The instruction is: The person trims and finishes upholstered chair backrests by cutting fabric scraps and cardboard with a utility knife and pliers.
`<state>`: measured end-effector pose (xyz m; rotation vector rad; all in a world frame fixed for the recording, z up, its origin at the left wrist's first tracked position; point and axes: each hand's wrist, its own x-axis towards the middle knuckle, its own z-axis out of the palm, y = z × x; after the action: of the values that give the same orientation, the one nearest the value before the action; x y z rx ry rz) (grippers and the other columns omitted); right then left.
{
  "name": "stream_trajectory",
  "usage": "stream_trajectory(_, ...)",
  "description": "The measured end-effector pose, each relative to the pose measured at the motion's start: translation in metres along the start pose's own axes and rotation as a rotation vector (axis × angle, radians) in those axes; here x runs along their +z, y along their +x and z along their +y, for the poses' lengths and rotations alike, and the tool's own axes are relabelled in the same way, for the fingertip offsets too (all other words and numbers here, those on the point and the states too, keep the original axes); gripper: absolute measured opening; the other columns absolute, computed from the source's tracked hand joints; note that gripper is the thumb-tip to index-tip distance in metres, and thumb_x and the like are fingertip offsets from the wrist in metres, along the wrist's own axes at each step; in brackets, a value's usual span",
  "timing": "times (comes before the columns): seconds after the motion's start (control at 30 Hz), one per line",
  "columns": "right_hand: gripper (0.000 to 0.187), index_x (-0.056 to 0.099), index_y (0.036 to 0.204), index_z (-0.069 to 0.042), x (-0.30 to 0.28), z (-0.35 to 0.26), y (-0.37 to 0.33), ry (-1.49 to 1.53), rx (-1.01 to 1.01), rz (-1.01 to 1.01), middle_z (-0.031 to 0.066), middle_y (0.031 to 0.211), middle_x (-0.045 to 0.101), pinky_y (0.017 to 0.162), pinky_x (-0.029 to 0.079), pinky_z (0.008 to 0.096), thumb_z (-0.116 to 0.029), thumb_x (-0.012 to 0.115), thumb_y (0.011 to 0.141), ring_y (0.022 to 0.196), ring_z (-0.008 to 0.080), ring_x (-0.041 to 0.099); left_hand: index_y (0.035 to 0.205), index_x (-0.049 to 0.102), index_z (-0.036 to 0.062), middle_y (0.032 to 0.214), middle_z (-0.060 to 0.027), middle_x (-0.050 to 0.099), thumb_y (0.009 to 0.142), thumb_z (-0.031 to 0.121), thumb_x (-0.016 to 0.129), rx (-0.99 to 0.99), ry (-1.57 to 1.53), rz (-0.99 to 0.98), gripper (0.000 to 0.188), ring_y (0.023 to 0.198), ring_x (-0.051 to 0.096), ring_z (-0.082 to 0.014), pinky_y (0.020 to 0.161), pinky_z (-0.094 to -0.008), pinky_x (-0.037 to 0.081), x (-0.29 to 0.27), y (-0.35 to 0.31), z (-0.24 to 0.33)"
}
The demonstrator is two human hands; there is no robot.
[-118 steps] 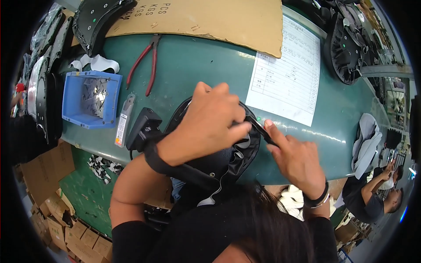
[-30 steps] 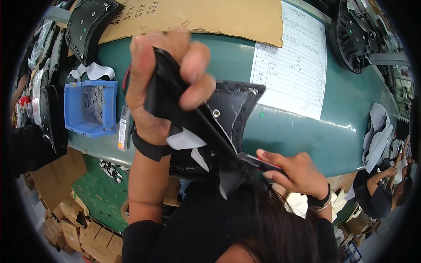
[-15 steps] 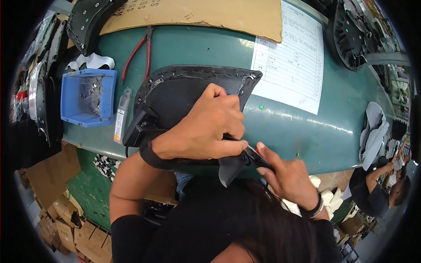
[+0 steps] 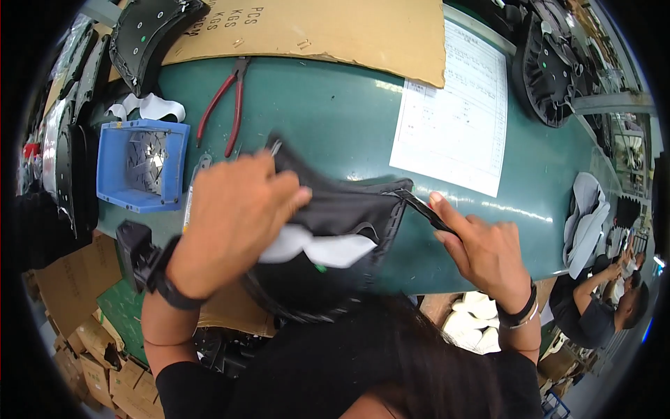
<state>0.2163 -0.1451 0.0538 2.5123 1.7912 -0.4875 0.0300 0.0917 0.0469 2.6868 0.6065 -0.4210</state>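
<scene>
The panel (image 4: 331,213), black and padded, lies between the two hands at the near edge of the table (image 4: 335,98), its curved lower side reaching toward the person's black shirt (image 4: 279,373). Two white flaps (image 4: 342,250), blurred, lie across its middle, with a green dot (image 4: 321,267) just below them. A row of stitch-like marks runs down its right side. The right hand (image 4: 485,257) is closed round the handle of a knife (image 4: 431,213), whose blade meets the panel's upper right corner. The left hand (image 4: 237,216), blurred, has its fingers curled at the panel's left side; whether it grips the cover or only presses on it cannot be told. A dark boxy device (image 4: 136,248) sits at the left wristband (image 4: 178,290), and a black band (image 4: 520,307) circles the right wrist.

Beyond the left hand are a cutter (image 4: 202,166), partly hidden, red-handled pliers (image 4: 236,105) and a blue bin (image 4: 136,200) with small shiny pieces inside. A white strip (image 4: 160,108) lies behind the bin. A printed sheet (image 4: 453,126) lies past the knife, partly under cardboard (image 4: 314,31). Grey pieces (image 4: 585,223) are stacked at the table's right end, and farther right is a co-worker (image 4: 597,307) in dark clothing
</scene>
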Motion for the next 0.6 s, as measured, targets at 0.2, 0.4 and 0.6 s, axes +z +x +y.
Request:
stream_trajectory(0.2,0.056,0.044,0.140,-0.026,-0.001,-0.016,0.017,0.008,-0.039,-0.079,0.0093,0.057,0.053,0.042,0.038,0.0398,-0.028,0.064,0.088,0.045,0.0312,0.053,0.076,0.054,0.0052,0.076,-0.0105,0.056,0.099,0.034,0.050,0.300,-1.470,0.116,0.036,0.079,0.060,-0.0229,0.083,-0.0370,0.045,0.019,0.025,0.008)
stream_trajectory(0.4,0.061,0.044,0.140,-0.014,0.036,-0.030,-0.015,0.223,0.123,0.039,0.0101,0.059,0.054,0.044,0.040,0.0418,-0.022,0.069,0.084,0.048,0.0315,0.055,0.081,0.043,0.0118,0.059,0.0008,0.038,0.105,0.035,0.032,0.778,-2.151,0.488,0.035,0.047,0.030,-0.0093,0.042,-0.0261,0.028,0.007,0.056,0.029)
stream_trajectory(0.6,0.055,0.051,0.131,-0.007,0.034,-0.042,-0.045,0.368,0.002,0.052,0.0182,0.095,0.065,0.059,0.050,0.0381,-0.022,0.071,0.083,0.074,0.0368,0.063,0.077,0.051,0.0076,0.063,-0.0058,0.055,0.087,0.026,0.063,1.252,-2.024,1.496,0.024,0.048,0.053,-0.0139,0.040,-0.0249,0.046,-0.007,0.000,0.004)
